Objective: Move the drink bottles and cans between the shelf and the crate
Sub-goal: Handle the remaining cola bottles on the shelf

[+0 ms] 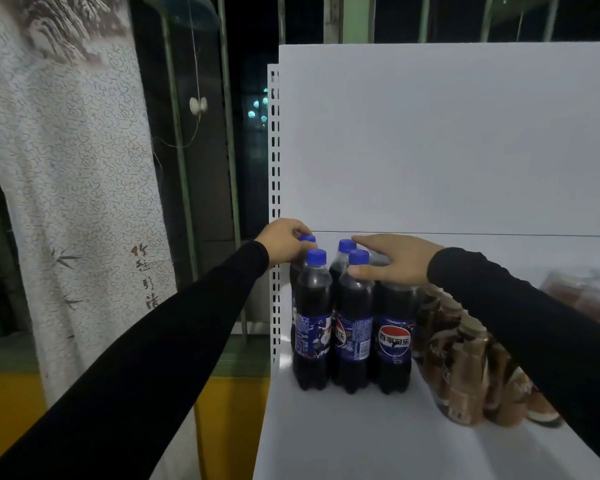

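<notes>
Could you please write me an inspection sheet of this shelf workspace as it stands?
Surface: white shelf, white back panel.
Job's things: cola bottles with blue caps, upright at the shelf's left end; brown coffee bottles beside them.
Clutter: blurred reddish packet at far right.
Grippers: left hand grips the rear-left cola cap; right hand rests over the right-side cola bottles, fingers extended.
Cables: thin cord with a white pull hangs by the window.
Surroundings: patterned curtain, dark barred window; crate nothing seen.

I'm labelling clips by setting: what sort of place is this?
Probably a mock shop set up in a room: a white retail shelf with a slotted upright holds cola bottles, beside a barred window and a curtain.
</notes>
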Demonstrator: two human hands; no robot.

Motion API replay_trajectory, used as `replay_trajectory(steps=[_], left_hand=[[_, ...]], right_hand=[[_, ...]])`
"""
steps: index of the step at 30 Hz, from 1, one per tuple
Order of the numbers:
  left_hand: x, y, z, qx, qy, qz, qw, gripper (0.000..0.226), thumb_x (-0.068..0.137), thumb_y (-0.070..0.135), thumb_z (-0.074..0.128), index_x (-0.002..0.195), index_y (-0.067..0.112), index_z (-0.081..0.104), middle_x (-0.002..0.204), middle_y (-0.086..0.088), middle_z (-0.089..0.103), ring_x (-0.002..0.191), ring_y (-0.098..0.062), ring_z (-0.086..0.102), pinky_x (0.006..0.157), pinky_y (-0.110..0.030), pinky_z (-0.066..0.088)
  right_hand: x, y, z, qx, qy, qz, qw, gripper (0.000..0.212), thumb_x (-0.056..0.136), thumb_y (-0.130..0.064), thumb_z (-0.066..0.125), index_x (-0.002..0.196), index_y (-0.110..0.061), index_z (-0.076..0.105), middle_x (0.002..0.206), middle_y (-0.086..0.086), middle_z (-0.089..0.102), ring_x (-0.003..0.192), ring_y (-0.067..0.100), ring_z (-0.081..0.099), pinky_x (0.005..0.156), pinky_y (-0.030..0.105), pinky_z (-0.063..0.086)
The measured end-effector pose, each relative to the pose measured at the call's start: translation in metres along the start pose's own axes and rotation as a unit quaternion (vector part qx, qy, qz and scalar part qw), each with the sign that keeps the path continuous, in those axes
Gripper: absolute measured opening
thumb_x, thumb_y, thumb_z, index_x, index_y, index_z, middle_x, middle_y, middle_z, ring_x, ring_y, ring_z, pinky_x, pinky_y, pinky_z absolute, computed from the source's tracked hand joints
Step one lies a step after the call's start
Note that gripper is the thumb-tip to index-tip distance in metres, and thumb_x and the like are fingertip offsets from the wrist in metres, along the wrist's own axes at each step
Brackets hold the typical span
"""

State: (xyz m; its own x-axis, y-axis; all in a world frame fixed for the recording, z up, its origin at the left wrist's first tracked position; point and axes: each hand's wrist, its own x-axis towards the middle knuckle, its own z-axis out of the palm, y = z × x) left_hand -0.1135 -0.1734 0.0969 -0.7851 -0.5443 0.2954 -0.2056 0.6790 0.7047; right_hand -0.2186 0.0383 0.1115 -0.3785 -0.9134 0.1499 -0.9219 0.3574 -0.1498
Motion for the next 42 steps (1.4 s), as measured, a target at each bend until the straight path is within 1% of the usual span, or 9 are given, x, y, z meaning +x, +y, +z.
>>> replay_trajectory(steps=[10, 14, 20, 28, 31, 33, 35, 38, 42], left_hand=[[0.001, 0.002, 0.003, 0.036, -0.035, 0.018, 0.999, 0.033, 0.095, 0.007, 0.064, 0.128, 0.01, 0.063, 0.113, -0.008, 0.067, 0.098, -0.018, 0.063, 0.089, -0.03, 0.054], [0.004, 0.01, -0.003, 0.077, -0.033, 0.05, 0.995, 0.039, 0.095, 0.026, 0.068, 0.13, 0.012, 0.063, 0.123, -0.006, 0.067, 0.11, -0.018, 0.061, 0.095, -0.03, 0.049], [0.012, 0.044, 0.002, 0.122, -0.034, 0.111, 0.986, 0.04, 0.092, 0.034, 0.07, 0.128, 0.016, 0.064, 0.118, 0.0, 0.067, 0.107, -0.016, 0.063, 0.09, -0.028, 0.049], [0.028, 0.058, 0.026, 0.278, -0.122, 0.099, 0.948, 0.033, 0.092, 0.032, 0.069, 0.121, 0.015, 0.068, 0.115, 0.0, 0.067, 0.101, -0.018, 0.062, 0.09, -0.031, 0.05], [0.03, 0.057, 0.028, 0.272, -0.108, 0.094, 0.952, 0.028, 0.091, 0.031, 0.07, 0.116, 0.016, 0.07, 0.107, 0.001, 0.066, 0.094, -0.017, 0.06, 0.083, -0.029, 0.048], [0.029, 0.056, 0.028, 0.261, -0.103, 0.084, 0.956, 0.026, 0.091, 0.029, 0.071, 0.112, 0.015, 0.07, 0.106, 0.0, 0.067, 0.093, -0.018, 0.062, 0.084, -0.03, 0.051], [0.027, 0.058, 0.025, 0.244, -0.095, 0.076, 0.962, 0.025, 0.09, 0.029, 0.073, 0.11, 0.015, 0.071, 0.106, -0.001, 0.068, 0.094, -0.019, 0.063, 0.086, -0.032, 0.053], [0.024, 0.067, 0.017, 0.208, -0.067, 0.068, 0.973, 0.025, 0.088, 0.026, 0.074, 0.109, 0.012, 0.072, 0.103, -0.002, 0.068, 0.092, -0.019, 0.062, 0.086, -0.033, 0.053], [0.022, 0.09, -0.002, 0.107, 0.001, 0.062, 0.992, 0.023, 0.088, 0.012, 0.07, 0.11, 0.002, 0.07, 0.099, -0.01, 0.066, 0.088, -0.024, 0.06, 0.088, -0.041, 0.056]], right_hand=[[0.001, 0.001, 0.001, 0.004, -0.004, 0.017, 1.0, 0.094, 0.078, -0.078, 0.045, 0.154, -0.025, 0.03, 0.157, -0.002, 0.038, 0.139, 0.022, 0.041, 0.111, 0.036, 0.03], [0.005, 0.007, 0.005, 0.004, 0.026, 0.043, 0.999, 0.061, 0.072, -0.082, 0.047, 0.103, -0.03, 0.047, 0.101, -0.015, 0.054, 0.095, 0.013, 0.052, 0.086, 0.031, 0.037], [0.003, 0.002, 0.005, 0.038, 0.054, 0.025, 0.998, 0.038, 0.086, -0.063, 0.06, 0.077, -0.032, 0.038, 0.075, -0.011, 0.048, 0.065, 0.003, 0.043, 0.058, 0.02, 0.029], [0.002, 0.004, 0.004, 0.015, 0.048, 0.014, 0.999, 0.037, 0.089, -0.061, 0.058, 0.077, -0.03, 0.04, 0.077, -0.009, 0.051, 0.068, 0.006, 0.048, 0.059, 0.016, 0.031], [0.007, 0.011, 0.007, 0.008, 0.034, 0.018, 0.999, 0.06, 0.084, -0.072, 0.053, 0.117, -0.022, 0.055, 0.118, 0.002, 0.062, 0.105, 0.022, 0.059, 0.083, 0.026, 0.044], [0.006, 0.011, 0.008, 0.003, 0.034, 0.022, 0.999, 0.081, 0.084, -0.073, 0.052, 0.139, -0.013, 0.046, 0.14, 0.009, 0.054, 0.122, 0.027, 0.054, 0.096, 0.034, 0.041], [0.007, 0.012, 0.009, 0.006, 0.038, 0.021, 0.999, 0.082, 0.083, -0.075, 0.052, 0.138, -0.014, 0.047, 0.14, 0.009, 0.054, 0.12, 0.026, 0.055, 0.095, 0.034, 0.041], [0.008, 0.014, 0.011, 0.019, 0.063, 0.006, 0.998, 0.054, 0.079, -0.077, 0.053, 0.107, -0.031, 0.054, 0.117, 0.002, 0.063, 0.093, 0.013, 0.058, 0.079, 0.028, 0.045], [0.008, 0.019, 0.014, 0.022, 0.089, 0.021, 0.996, 0.082, 0.06, -0.097, 0.043, 0.114, -0.035, 0.051, 0.115, -0.003, 0.057, 0.097, 0.014, 0.055, 0.088, 0.039, 0.05]])
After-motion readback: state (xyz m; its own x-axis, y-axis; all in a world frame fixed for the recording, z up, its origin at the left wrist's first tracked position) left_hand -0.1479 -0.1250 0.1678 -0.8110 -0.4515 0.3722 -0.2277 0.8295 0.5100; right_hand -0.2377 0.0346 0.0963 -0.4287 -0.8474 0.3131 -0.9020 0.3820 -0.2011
